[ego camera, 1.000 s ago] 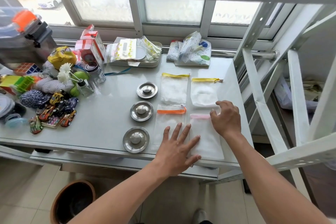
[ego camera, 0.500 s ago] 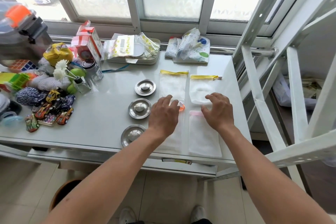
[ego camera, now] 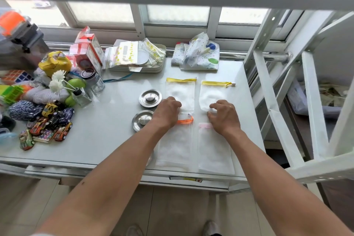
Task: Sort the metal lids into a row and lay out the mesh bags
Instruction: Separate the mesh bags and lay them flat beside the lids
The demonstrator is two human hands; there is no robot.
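Two steel lids with knobs lie in a line on the white table [ego camera: 107, 136]: the far lid [ego camera: 150, 97] and the middle lid [ego camera: 141, 120], partly under my left wrist. A third lid [ego camera: 151, 158] shows only a sliver beside my left forearm. Several white mesh bags lie flat in a two-by-two grid: a yellow-trimmed bag [ego camera: 181, 92], a second yellow-trimmed bag [ego camera: 211, 94], an orange-trimmed bag [ego camera: 174, 147] and a pink-trimmed bag [ego camera: 214, 153]. My left hand [ego camera: 166, 113] rests curled on the lower edge of the left yellow bag. My right hand [ego camera: 223, 116] presses spread fingertips on the right yellow bag's lower edge.
A tray of zip bags [ego camera: 138, 57] and patterned pouches [ego camera: 197, 53] sit by the window. Toy cars [ego camera: 47, 122], a glass jar [ego camera: 93, 80], yarn and boxes crowd the left. A white metal frame [ego camera: 272, 105] stands close to the table's right edge.
My left hand has moved from the near orange-trimmed bag up to the far yellow-trimmed bag. My right hand has shifted slightly away from me, onto the right yellow-trimmed bag.
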